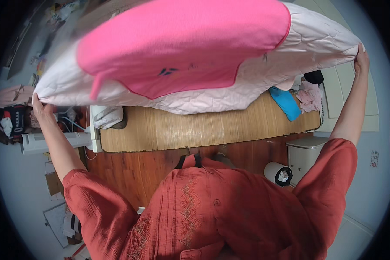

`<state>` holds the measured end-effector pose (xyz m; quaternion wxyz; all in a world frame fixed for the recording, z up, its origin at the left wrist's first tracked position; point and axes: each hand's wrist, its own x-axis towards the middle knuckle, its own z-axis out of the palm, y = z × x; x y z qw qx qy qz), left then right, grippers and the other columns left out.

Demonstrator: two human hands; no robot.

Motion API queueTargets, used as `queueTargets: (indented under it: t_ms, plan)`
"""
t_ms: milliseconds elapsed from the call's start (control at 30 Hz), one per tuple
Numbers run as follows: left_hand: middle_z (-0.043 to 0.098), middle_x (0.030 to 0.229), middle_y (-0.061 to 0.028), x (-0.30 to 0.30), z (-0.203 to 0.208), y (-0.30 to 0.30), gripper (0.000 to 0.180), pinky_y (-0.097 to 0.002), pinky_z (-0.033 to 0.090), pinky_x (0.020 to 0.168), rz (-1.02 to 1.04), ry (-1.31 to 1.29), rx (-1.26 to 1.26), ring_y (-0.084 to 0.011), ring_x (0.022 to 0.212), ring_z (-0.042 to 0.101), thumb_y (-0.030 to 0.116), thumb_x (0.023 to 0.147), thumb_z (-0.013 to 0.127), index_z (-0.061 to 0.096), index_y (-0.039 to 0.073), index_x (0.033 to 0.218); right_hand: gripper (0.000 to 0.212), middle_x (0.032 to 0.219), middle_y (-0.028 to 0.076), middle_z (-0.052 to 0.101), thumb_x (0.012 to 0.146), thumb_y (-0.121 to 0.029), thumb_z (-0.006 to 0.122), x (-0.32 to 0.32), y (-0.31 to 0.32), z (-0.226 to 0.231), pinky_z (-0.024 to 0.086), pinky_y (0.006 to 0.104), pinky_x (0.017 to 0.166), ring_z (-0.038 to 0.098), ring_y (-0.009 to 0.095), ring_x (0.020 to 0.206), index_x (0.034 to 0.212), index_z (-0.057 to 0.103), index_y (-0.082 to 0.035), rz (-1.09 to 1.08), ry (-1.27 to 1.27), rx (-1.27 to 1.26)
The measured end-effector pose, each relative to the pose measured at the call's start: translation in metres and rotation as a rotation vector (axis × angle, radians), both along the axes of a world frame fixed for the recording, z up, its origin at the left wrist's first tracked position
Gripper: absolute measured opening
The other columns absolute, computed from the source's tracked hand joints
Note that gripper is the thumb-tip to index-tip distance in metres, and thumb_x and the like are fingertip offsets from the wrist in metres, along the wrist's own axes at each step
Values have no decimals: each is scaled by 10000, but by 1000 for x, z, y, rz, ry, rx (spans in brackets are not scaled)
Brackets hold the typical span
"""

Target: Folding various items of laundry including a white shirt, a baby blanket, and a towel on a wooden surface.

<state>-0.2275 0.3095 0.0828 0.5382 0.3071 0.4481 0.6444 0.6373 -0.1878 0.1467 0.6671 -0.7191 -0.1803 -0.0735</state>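
Observation:
A white quilt [316, 41] with a large bright pink panel [182, 47] in its middle is spread in the air in front of me. My left hand [43, 112] is closed on its edge at the far left. At the far right my right hand [361, 60] grips the opposite edge. Both arms are stretched wide and raised. The quilt sags between the hands, its lower border wavy and wrinkled, and its left part is slightly blurred. Its top runs out of view. Below it, a bed with a woven mat [182, 130] is partly hidden.
A blue cloth [286, 104] and a pink garment [310, 96] lie on the mat's right end. A white bundle [107, 117] sits at its left end. Beyond the bed's near edge are a white cabinet [305, 154] and a small bin [278, 174]. A white tower-shaped appliance [56, 142] stands left.

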Motion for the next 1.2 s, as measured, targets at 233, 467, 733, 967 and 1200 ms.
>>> queueTargets:
  t_ms: [233, 467, 733, 967, 1200]
  plan:
    - [552, 1081, -144, -75, -101, -54, 301, -406, 397, 906, -218, 46, -68, -249, 1003, 530, 180, 885, 408, 494, -33, 1079, 371, 972, 113, 607, 782, -259, 611, -37, -71, -68, 465, 304, 734, 571, 173, 849, 1040, 570, 4, 483, 268, -740]
    - [576, 1065, -103, -119, -265, -225, 329, -401, 472, 806, -318, 185, -745, -239, 958, 566, 231, 863, 482, 507, 11, 1107, 421, 784, 192, 630, 636, -292, 674, -112, -157, -269, 472, 360, 659, 620, 269, 750, 843, 617, 70, 197, 236, -1474]
    - [575, 750, -24, -107, -294, -274, 250, -293, 409, 464, -413, 928, -1031, -140, 612, 534, 249, 773, 602, 583, 47, 919, 405, 882, 251, 596, 609, -302, 628, -174, -175, -325, 472, 367, 691, 595, 350, 820, 830, 628, 37, 316, 164, -1787]
    - [580, 769, -15, -101, -280, -296, 323, -300, 434, 542, -708, 1200, -1149, -133, 631, 536, 310, 781, 568, 577, 54, 977, 295, 838, 134, 634, 758, -241, 606, -215, -232, -343, 486, 347, 658, 622, 231, 747, 909, 607, 13, 360, 830, -1267]
    - [569, 997, -55, -122, -295, -301, 429, -373, 449, 691, -822, 1034, -1223, -190, 796, 554, 343, 790, 559, 502, 79, 1124, 337, 916, 99, 601, 710, -126, 658, -282, -232, -322, 481, 325, 673, 585, 201, 793, 993, 561, 28, 540, 1424, -896]
